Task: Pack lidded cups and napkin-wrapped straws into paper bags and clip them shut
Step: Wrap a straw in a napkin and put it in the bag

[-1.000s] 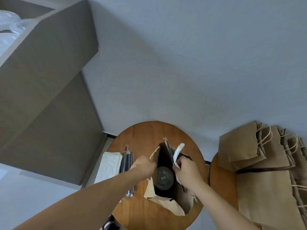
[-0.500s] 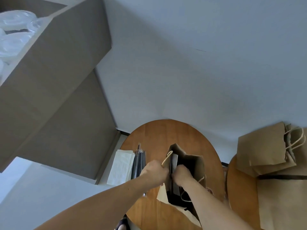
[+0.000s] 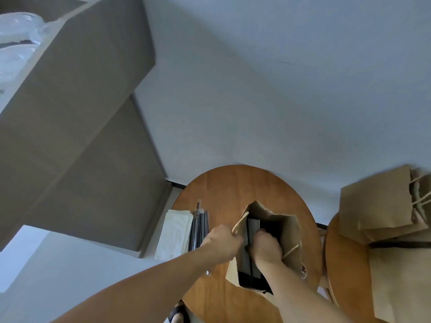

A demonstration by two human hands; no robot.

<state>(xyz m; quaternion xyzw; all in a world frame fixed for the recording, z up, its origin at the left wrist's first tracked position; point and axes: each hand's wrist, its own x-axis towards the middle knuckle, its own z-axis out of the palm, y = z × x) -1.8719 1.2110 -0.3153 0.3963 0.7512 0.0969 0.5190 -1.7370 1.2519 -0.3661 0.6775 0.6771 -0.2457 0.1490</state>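
Nearest, we see both forearms reach onto the round table (image 3: pixel 233 190), where the paper bag (image 3: pixel 290 231) stands upright toward its near right edge, mouth open. The left hand (image 3: pixel 222 241) grips the bag's left rim beside a rope handle (image 3: pixel 240 222), fingers curled round the paper to hold the mouth apart. The right hand (image 3: pixel 265 247) is down inside the mouth, knuckles up and fingers curled; whether it pinches anything we cannot tell, since the fingertips are hidden. The inside is dark, and we make out neither a cup nor a wrapped straw there. We judge this bag to be mid-filling: no clip is on it, so closing is yet to come. Farther out, by the table's left edge, lie loose straws (image 3: pixel 198 226) and, just beside them, a pile of napkins (image 3: pixel 175 231). On the second table (image 3: pixel 345 271) to the right, flat bags (image 3: pixel 377 206) lie stacked, seemingly empty, so much packing likely remains. Farthest, clear plastic pieces (image 3: pixel 16 38) sit on the cabinet (image 3: pixel 81 89) at upper left.
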